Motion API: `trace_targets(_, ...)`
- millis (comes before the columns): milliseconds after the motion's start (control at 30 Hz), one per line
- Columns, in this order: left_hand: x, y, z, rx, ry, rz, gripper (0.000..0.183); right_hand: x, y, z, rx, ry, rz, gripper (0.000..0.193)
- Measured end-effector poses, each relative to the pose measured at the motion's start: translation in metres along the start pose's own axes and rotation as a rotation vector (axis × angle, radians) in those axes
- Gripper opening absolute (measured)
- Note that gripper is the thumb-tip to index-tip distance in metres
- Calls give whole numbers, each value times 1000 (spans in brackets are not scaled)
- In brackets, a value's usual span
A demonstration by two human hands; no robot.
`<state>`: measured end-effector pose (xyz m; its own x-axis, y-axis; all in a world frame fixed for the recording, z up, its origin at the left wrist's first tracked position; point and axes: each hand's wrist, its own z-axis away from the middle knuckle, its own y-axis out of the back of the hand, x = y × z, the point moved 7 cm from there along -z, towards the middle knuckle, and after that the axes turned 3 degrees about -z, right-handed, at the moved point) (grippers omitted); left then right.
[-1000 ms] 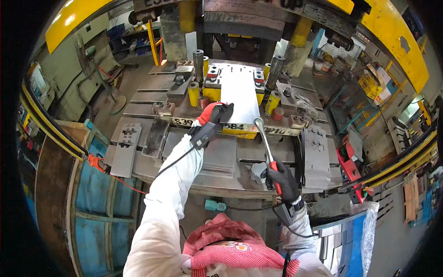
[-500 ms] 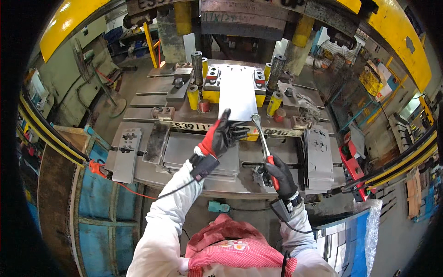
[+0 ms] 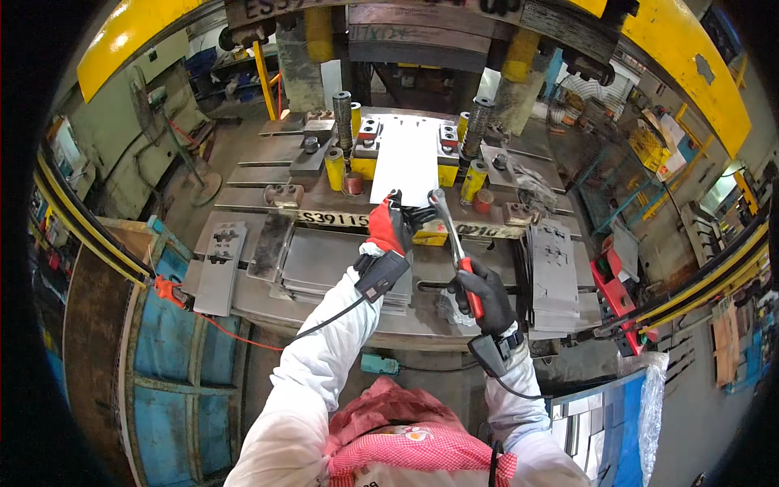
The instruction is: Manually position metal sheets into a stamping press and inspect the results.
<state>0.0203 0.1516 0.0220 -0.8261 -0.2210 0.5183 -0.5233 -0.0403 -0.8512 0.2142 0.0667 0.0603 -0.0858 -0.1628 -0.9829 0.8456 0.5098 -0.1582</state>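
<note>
A bright flat metal sheet (image 3: 406, 162) lies on the press die between the guide posts, its near edge toward me. At that edge is my left hand (image 3: 398, 223), in a black and red glove. The thumb overlaps the sheet and the other fingers sit just below the edge, so the hand appears closed on it. My right hand (image 3: 484, 299), in a black glove, grips the red handle of a long metal tool with a round head (image 3: 450, 231), like a ratchet wrench. The tool's head is at the sheet's near right corner.
Stacked metal sheets (image 3: 337, 268) lie before the die. Cut metal parts lie at the left (image 3: 221, 264) and right (image 3: 556, 280). Tall guide posts (image 3: 342, 122) and yellow posts (image 3: 474, 180) flank the die. A teal box (image 3: 379, 364) with a cable is below the bench edge.
My left hand has moved from just short of the sheet to its near edge, and its spread fingers have drawn in. The tool in my right hand stays by the sheet's near right corner.
</note>
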Motion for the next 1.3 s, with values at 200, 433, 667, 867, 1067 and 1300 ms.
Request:
trace_targets(200,2,29,-11,76,-140,-155,41,5,4,44,102,50,-32,34)
trace_targets(433,-2,10,-8,96,0,-44,43,132,44,154,114,-308,-195,32)
trace_targets(667,8,8,-2,205,-148,-115,37,165,68,224,192,-415,-273,28)
trace_targets(867,17,22,-7,180,-136,-334,35,168,93,231,146,-405,-125,27)
trace_targets(1067,11,-20,8,203,-103,-143,34,168,104,237,149,-483,-255,32)
trace_targets(1300,19,4,1,244,-158,-216,37,165,99,225,77,-440,-248,32)
